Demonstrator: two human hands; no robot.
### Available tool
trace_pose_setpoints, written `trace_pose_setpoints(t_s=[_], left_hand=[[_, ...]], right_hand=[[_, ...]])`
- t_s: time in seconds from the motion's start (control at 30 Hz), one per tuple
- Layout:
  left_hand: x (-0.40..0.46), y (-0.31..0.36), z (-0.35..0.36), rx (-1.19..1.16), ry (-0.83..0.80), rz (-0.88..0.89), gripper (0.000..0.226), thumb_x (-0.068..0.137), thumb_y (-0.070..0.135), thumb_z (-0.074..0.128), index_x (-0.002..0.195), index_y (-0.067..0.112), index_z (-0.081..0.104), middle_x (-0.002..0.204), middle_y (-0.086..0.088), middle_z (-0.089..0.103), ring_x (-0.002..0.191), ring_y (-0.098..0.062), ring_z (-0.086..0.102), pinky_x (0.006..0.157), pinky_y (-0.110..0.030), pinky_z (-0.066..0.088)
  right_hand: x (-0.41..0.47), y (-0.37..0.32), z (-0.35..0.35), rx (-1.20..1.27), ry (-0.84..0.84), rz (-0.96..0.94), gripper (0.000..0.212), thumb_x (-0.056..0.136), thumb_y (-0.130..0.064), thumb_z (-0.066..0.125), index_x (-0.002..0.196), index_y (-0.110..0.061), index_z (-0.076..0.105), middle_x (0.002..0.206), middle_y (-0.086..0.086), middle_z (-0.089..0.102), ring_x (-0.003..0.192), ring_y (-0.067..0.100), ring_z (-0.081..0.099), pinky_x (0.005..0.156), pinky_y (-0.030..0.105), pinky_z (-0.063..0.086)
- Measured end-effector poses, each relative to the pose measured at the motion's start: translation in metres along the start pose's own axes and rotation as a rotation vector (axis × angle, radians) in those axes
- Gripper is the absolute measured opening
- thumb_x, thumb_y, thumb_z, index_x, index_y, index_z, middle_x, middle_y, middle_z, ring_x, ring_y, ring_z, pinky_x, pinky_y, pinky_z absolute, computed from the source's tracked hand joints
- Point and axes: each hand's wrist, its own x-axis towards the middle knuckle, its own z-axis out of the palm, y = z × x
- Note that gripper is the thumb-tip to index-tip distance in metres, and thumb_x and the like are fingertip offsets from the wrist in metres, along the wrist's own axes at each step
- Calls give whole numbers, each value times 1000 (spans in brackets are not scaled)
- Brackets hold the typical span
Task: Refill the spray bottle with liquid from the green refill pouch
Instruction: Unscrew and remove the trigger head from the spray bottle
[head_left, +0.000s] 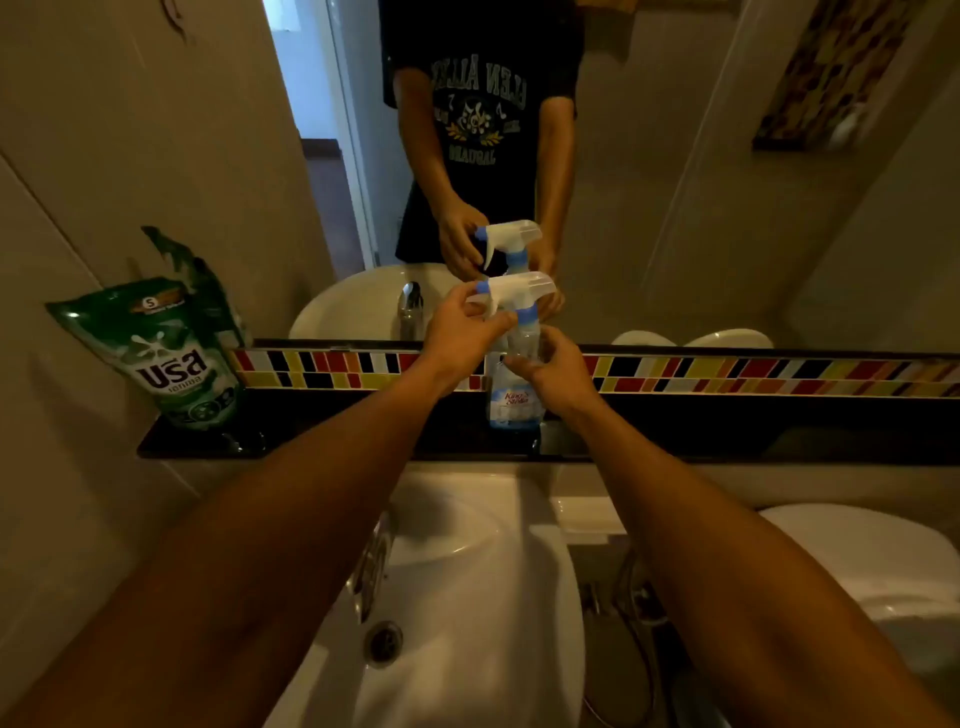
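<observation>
While the spray bottle (515, 384) stands upright on the black shelf (363, 436) under the mirror (649, 182), about midway along it and close to the front edge, we've got both hands on it. It's a clear plastic bottle with a white trigger head (511, 292), a blue collar at the neck and a blue nozzle tip pointing left. There's a pale label with pink lettering low on the body, and only a shallow bit of blue-looking liquid at the very bottom, so it looks pretty much empty.

Our left hand (460, 338) has its fingers (493, 322) pinched on the trigger head, around the trigger and the collar. Our right hand (558, 371) is wrapped around the clear body just below the neck, fingers closed on it. The head looks seated on the neck, though we can't tell if it's loosened at all.

The green refill pouch (161, 353) is at the far left end of the same shelf, leaning back against the wall, well apart from the bottle. It's glossy dark green with white lettering, and its top corner looks crumpled. The white sink (467, 597) sits right below the shelf.
</observation>
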Motion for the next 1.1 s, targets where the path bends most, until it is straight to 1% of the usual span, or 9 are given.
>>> trace_pose_setpoints(t_s=[0.17, 0.23, 0.3, 0.5, 0.63, 0.77, 0.9, 1.0, 1.1], left_hand=[[15, 7, 7, -52, -17, 17, 51, 86, 16, 76, 132, 16, 54, 124, -2, 66, 108, -11, 66, 81, -21, 58], [17, 11, 8, -27, -3, 18, 43, 88, 17, 74, 127, 16, 57, 118, 2, 66, 100, -6, 65, 70, -14, 56], [18, 12, 7, -6, 3, 27, 33, 89, 16, 72, 120, 15, 61, 110, 2, 67, 93, -4, 64, 63, -11, 52], [19, 24, -6, 33, 1, 84, 30, 90, 13, 70, 119, 7, 62, 103, -2, 67, 83, -4, 62, 60, -7, 48], [23, 42, -19, 44, 0, 118, 28, 91, 15, 70, 118, 9, 64, 102, -5, 68, 82, -6, 62, 64, -14, 48], [20, 60, -35, 53, 9, 147, 28, 93, 16, 67, 121, 10, 66, 108, -7, 68, 87, -9, 62, 62, -14, 49], [12, 80, -53, 41, -12, 176, 25, 95, 18, 65, 119, 13, 65, 104, -11, 68, 82, -14, 61, 71, -29, 52], [8, 91, -67, 41, 1, 200, 26, 95, 20, 65, 120, 12, 66, 102, -14, 68, 76, -15, 60, 72, -33, 53], [2, 97, -85, 24, 28, 207, 31, 95, 23, 65, 124, 13, 65, 115, -14, 67, 89, -20, 63, 75, -35, 57]], right_hand=[[15, 4, -6, -15, -52, 23, 43, 94, -10, 74, 133, -11, 59, 118, -1, 70, 101, 5, 68, 79, 19, 53], [18, 4, -7, -4, -67, 22, 41, 94, -10, 74, 132, -11, 60, 117, -1, 71, 101, 6, 68, 79, 19, 53], [20, 3, -9, -6, -87, 25, 40, 94, -10, 74, 131, -11, 60, 118, 0, 71, 104, 8, 69, 82, 22, 54], [22, -9, -6, -46, -88, 15, 43, 92, -14, 78, 131, -12, 62, 122, 6, 73, 111, 19, 71, 92, 36, 58], [17, -25, -6, -85, -92, 15, 49, 93, -13, 76, 137, -10, 58, 127, 8, 70, 112, 20, 68, 82, 23, 53], [2, -33, -3, -141, -64, 7, 42, 93, -11, 75, 133, -10, 60, 117, -2, 69, 95, 2, 64, 77, 17, 49], [-13, -44, -2, -175, -34, 17, 35, 94, -13, 74, 127, -14, 61, 102, -12, 66, 90, 0, 62, 75, 19, 47], [-23, -47, 1, -209, -17, 26, 35, 94, -14, 75, 126, -14, 61, 101, -11, 66, 90, 1, 61, 71, 19, 46], [-35, -50, 8, -239, -1, 25, 36, 93, -15, 77, 125, -12, 62, 105, -3, 68, 91, 9, 64, 74, 25, 53]])
